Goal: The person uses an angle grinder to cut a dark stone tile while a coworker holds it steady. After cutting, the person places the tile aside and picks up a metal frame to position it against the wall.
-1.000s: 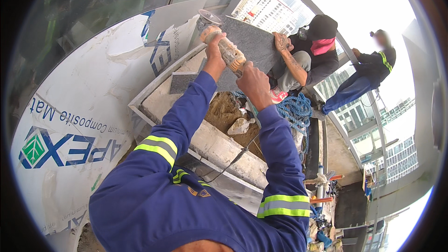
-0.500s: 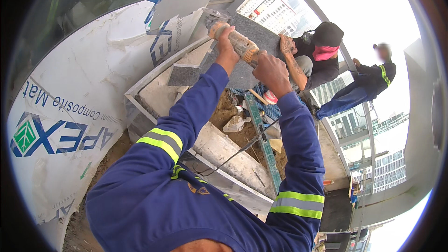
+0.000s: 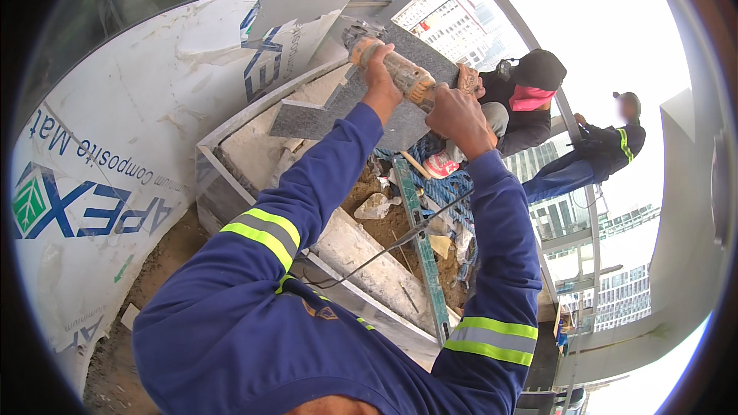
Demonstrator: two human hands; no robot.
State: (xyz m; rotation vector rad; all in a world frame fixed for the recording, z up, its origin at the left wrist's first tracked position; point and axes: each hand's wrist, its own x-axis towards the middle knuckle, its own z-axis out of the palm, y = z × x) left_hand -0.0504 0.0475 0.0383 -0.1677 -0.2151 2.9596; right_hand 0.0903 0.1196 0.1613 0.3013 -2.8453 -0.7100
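My left hand is wrapped round the front of a dusty orange-and-grey angle grinder, close behind its disc head. My right hand grips the rear end of the same tool. Beneath it, a dark grey speckled stone slab lies tilted over a low concrete-walled trough; a notch shows in its left part. The grinder's head is by the slab's upper left side; whether the disc touches the stone I cannot tell. A crouching co-worker's hand rests at the slab's right edge.
A large white panel with peeling film leans at the left. Below the slab are soil and rubble, a green metal bar, blue netting and a black cord. Another person stands by the railing at the right.
My hands and the grinder have shifted slightly right and down in the view. The slab appears tilted differently, with more of its lower left part showing. My grip is the same.
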